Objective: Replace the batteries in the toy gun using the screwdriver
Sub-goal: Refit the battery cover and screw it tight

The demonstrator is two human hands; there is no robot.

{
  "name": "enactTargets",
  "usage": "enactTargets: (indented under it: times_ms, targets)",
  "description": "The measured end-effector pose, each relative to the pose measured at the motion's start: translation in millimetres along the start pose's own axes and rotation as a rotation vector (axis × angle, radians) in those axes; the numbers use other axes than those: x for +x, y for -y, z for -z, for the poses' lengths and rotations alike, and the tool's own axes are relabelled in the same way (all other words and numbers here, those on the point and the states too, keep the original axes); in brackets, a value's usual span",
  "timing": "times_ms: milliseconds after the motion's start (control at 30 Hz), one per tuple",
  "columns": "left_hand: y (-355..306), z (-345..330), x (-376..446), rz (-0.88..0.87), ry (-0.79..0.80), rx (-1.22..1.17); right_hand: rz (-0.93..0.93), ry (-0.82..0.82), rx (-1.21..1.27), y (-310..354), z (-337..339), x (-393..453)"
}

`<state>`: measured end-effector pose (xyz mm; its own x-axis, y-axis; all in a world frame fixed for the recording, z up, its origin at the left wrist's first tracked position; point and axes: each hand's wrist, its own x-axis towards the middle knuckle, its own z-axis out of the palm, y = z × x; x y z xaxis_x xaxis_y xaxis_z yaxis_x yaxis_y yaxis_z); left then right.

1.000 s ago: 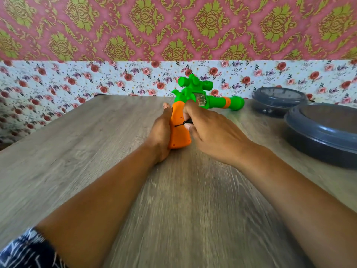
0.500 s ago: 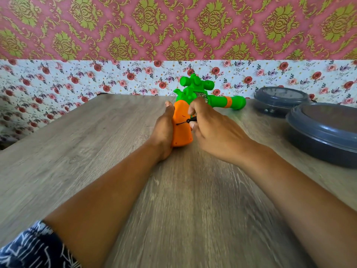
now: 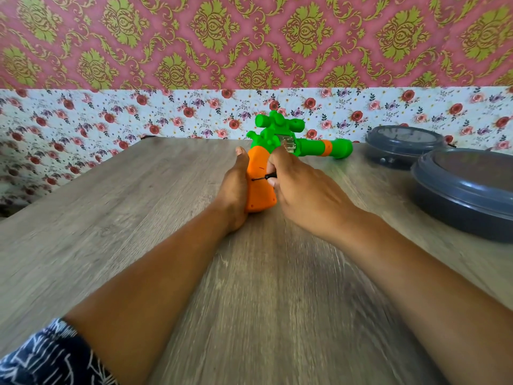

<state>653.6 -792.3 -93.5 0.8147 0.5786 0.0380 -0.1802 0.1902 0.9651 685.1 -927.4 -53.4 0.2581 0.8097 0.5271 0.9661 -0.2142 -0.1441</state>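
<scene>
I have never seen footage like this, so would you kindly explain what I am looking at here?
There is no machine: a camera worn on a person's head looks down at their two bare hands over a wooden table. The left hand steadies the orange grip of a green and orange toy gun lying on the table. The right hand holds a small screwdriver, its tip against the grip. Two dark round lidded containers sit at the right. Floral wallpaper covers the wall behind.
</scene>
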Motion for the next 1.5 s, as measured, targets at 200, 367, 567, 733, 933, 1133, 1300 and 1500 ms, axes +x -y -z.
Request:
enactTargets:
  times_ms: [200, 367, 567, 733, 933, 1133, 1300, 1500]
  targets:
    - [0.0, -2.4, -2.0, -0.005, -0.013, 0.007, -0.009, -0.076, -0.305, 3.7, -1.2, -1.4]
    - [-2.5, -2.4, -5.2, -0.003, -0.017, 0.033, -0.077, -0.067, -0.27, 11.9, -7.4, -5.2]
    - [-1.0, -0.6, 3.9, -0.016, -0.032, 0.039, -0.053, -0.082, -0.126, -1.6, -8.2, 4.1]
    - [1.1, -1.5, 5.4, 0.001, -0.058, 0.055, -0.063, -0.072, -0.215, 0.9, -3.5, 2.6]
    - [2.7, 0.7, 7.6, -0.014, -0.097, 0.104, -0.186, -0.055, -0.049, 12.3, -1.5, 12.4]
    - [6.0, -2.6, 5.1, -0.015, -0.15, 0.17, -0.278, -0.035, 0.051, 0.8, 1.6, 18.0]
    - [-0.7, -8.2, -4.2, -0.066, -0.129, 0.152, -0.112, -0.181, -0.188, -3.5, 6.2, 13.9]
    - [1.0, -4.8, -2.5, -0.042, -0.157, 0.161, -0.062, -0.155, -0.324, 7.3, 4.0, 4.5]
